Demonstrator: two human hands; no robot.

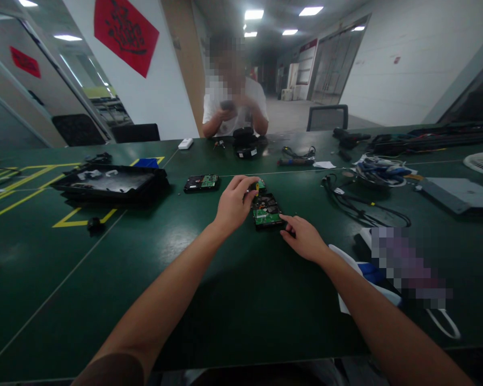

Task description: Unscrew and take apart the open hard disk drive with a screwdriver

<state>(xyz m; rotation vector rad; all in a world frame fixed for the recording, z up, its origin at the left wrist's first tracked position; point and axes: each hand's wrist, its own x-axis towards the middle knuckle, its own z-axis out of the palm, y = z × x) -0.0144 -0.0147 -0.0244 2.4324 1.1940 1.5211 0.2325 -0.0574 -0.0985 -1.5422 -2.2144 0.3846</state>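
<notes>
A black hard drive [266, 210] with a green circuit board facing up lies on the dark green table [225, 300] in front of me. My left hand [234, 203] curls over its far left corner, fingertips pinched on a small part I cannot make out. My right hand [304, 237] rests at the drive's near right corner, index finger stretched onto its edge, the other fingers folded. A second hard drive [202, 183] with a green board lies further left, apart from both hands.
A black tray-like case [108, 183] sits at the left. Cables [358, 206] and a grey flat box [459, 194] lie at the right, white cloth [366, 271] near my right forearm. A person sits across the table holding a dark object.
</notes>
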